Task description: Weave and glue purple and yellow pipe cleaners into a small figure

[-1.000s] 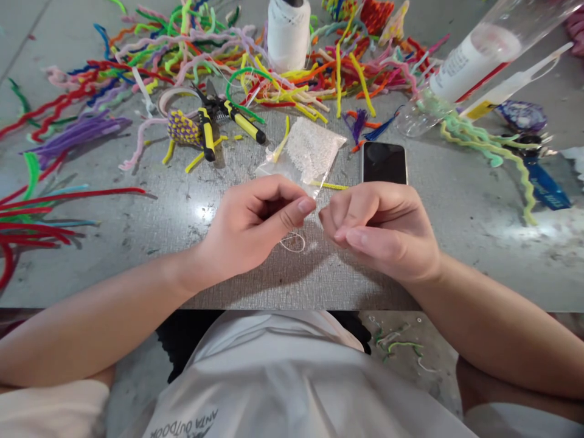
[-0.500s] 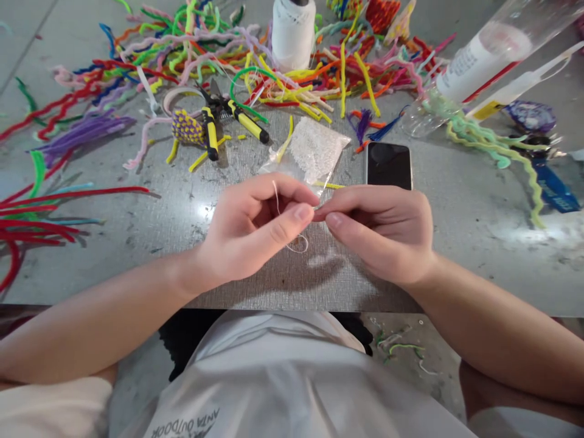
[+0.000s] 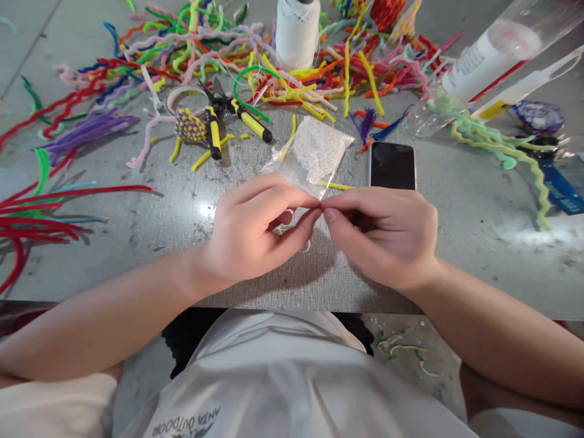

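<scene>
My left hand (image 3: pixel 260 228) and my right hand (image 3: pixel 385 234) meet fingertip to fingertip over the table near its front edge. Both are closed in a pinch. A thin white thread (image 3: pixel 306 246) hangs in a loop below my left fingers, and part of it shows inside that hand. Whatever lies between the right fingertips is too small to make out. Just beyond the hands is a clear plastic bag of small whitish beads (image 3: pixel 319 146). A black-screened phone (image 3: pixel 392 165) lies behind my right hand.
Behind lie yellow-handled pliers (image 3: pixel 250 121), a white thread spool (image 3: pixel 297 33) and a heap of coloured fuzzy stems (image 3: pixel 182 48). Red stems (image 3: pixel 36 225) lie at the left. A clear bottle (image 3: pixel 493 61) and a blue strap (image 3: pixel 559 188) are at the right.
The left fingers have turned and closed in, so the thumb is less exposed and the fingertips now touch the right ones. Less thread shows. The view has shifted slightly.
</scene>
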Demonstrator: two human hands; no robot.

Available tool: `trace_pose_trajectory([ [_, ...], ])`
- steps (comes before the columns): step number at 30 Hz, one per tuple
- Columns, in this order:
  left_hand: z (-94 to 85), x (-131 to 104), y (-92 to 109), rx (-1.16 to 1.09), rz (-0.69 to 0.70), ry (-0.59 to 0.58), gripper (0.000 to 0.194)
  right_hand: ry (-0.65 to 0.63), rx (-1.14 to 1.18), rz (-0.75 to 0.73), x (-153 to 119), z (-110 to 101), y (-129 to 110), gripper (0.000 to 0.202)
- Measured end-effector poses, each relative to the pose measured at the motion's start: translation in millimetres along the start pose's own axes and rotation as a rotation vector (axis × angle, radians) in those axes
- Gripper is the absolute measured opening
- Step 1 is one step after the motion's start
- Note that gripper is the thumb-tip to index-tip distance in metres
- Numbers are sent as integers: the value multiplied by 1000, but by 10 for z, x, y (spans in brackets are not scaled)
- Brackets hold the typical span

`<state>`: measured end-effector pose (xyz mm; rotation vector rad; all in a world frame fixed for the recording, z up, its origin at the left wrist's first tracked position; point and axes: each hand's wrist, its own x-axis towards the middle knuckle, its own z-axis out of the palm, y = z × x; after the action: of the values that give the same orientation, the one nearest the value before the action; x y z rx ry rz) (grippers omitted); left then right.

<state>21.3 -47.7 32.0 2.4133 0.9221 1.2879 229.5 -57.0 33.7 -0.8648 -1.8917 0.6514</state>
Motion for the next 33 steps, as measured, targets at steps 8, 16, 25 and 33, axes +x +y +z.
trace_pose_trajectory([
  [8,1,-26,5,118,50,-2,9,-34,-201,-75,-8,12,4,24],
  [16,11,-32,-38,85,-3,-92,7,-67,-377,-212,-32,33,56,20],
  [25,25,7,-59,-43,-61,-177,11,-118,-288,-197,-1,-18,47,19],
  [33,-63,92,34,-222,-243,-284,12,-146,-141,-176,21,-60,-3,20],
])
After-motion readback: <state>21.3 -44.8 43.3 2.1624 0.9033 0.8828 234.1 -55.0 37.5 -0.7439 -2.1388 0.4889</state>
